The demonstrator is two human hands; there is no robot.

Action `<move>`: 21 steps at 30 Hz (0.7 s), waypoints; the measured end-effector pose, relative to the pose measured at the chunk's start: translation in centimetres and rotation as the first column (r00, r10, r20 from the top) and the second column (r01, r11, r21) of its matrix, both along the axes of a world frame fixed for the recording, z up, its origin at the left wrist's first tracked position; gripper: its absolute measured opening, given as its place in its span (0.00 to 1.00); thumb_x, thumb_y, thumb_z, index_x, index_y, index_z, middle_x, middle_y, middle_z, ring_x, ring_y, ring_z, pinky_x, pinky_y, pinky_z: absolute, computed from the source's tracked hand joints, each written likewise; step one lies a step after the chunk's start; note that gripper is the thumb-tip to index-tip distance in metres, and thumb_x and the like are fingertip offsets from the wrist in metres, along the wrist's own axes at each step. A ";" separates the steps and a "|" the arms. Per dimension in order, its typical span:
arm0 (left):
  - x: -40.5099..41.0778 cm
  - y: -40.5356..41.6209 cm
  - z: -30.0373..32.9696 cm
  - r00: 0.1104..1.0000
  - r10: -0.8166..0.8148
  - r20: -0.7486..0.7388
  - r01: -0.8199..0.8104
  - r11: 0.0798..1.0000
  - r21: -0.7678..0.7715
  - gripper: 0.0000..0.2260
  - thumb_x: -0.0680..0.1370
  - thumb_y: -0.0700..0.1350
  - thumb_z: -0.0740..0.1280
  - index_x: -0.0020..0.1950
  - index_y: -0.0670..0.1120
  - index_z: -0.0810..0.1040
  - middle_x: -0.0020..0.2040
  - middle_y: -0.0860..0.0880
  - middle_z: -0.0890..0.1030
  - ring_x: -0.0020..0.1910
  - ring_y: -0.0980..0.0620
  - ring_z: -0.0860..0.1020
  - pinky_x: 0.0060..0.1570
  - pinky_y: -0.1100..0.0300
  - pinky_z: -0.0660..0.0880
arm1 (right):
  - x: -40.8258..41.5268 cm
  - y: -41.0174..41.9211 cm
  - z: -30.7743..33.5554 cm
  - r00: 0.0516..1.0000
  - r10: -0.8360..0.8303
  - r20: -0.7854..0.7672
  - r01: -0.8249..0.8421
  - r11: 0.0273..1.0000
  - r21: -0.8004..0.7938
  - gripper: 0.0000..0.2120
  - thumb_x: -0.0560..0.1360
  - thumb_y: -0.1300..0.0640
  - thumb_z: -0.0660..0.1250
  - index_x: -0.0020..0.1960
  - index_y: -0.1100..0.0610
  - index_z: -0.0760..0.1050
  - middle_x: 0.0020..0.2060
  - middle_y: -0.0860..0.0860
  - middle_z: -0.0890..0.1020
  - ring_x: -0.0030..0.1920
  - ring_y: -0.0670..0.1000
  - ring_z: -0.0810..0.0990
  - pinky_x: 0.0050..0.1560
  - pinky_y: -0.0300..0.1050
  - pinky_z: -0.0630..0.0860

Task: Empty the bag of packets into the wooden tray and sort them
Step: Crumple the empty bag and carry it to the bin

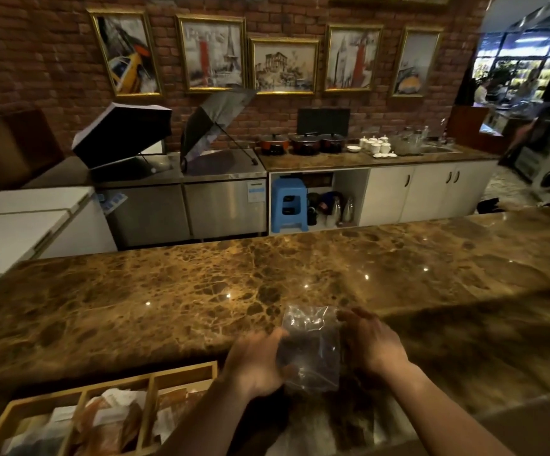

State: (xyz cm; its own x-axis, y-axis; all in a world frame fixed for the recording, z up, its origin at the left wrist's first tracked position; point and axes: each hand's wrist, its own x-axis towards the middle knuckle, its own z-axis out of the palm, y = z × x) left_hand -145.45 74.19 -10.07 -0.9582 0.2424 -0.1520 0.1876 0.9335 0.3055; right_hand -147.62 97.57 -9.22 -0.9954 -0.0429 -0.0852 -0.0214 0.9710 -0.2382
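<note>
hands: left hand (256, 363) and right hand (374, 345) gripped clear bag (311, 348) over marble counter (201, 291)
tray: wooden tray (181, 370), packets (112, 419) inside

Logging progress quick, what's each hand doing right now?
Left hand: closed on the clear plastic bag.
Right hand: gripping the same bag's other side.

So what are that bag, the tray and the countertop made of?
The bag looks like thin clear plastic: see-through, crinkled, glinting. The tray seems pale unfinished wood, with plain matte dividers. The countertop appears polished brown marble or similar stone, veined and reflecting lights.
</note>
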 end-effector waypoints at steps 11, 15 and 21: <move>0.9 1.0 -0.9 0.983 -0.037 0.178 0.044 0.998 -0.037 0.25 0.77 0.60 0.68 0.74 0.62 0.68 0.65 0.49 0.78 0.68 0.46 0.70 0.67 0.49 0.67 | -0.5 -0.9 -2.0 0.961 0.178 0.213 -0.205 0.972 0.113 0.24 0.79 0.55 0.65 0.73 0.41 0.68 0.70 0.52 0.75 0.68 0.57 0.75 0.65 0.52 0.74; 1.2 0.4 -0.7 0.992 -0.022 0.121 0.023 1.000 -0.003 0.24 0.75 0.61 0.69 0.70 0.60 0.72 0.64 0.50 0.79 0.65 0.47 0.73 0.64 0.50 0.71 | -0.4 -1.9 -1.3 0.980 0.170 0.101 -0.172 0.985 0.007 0.12 0.80 0.51 0.64 0.61 0.46 0.80 0.59 0.50 0.83 0.58 0.53 0.82 0.54 0.47 0.77; 1.0 -2.4 2.3 0.989 0.120 -0.081 -0.099 0.969 0.227 0.40 0.66 0.71 0.72 0.74 0.61 0.66 0.70 0.56 0.74 0.67 0.52 0.73 0.65 0.50 0.73 | -1.4 -5.2 2.5 0.967 0.209 -0.149 -0.225 0.970 -0.097 0.10 0.80 0.48 0.64 0.59 0.48 0.80 0.63 0.52 0.77 0.61 0.53 0.76 0.53 0.45 0.75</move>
State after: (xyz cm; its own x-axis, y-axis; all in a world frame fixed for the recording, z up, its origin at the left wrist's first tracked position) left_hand -144.42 71.74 -7.74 -0.9882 0.1526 -0.0146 0.1257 0.8609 0.4930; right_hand -149.04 92.37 -6.69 -0.9631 -0.2605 0.0683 -0.2683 0.9068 -0.3252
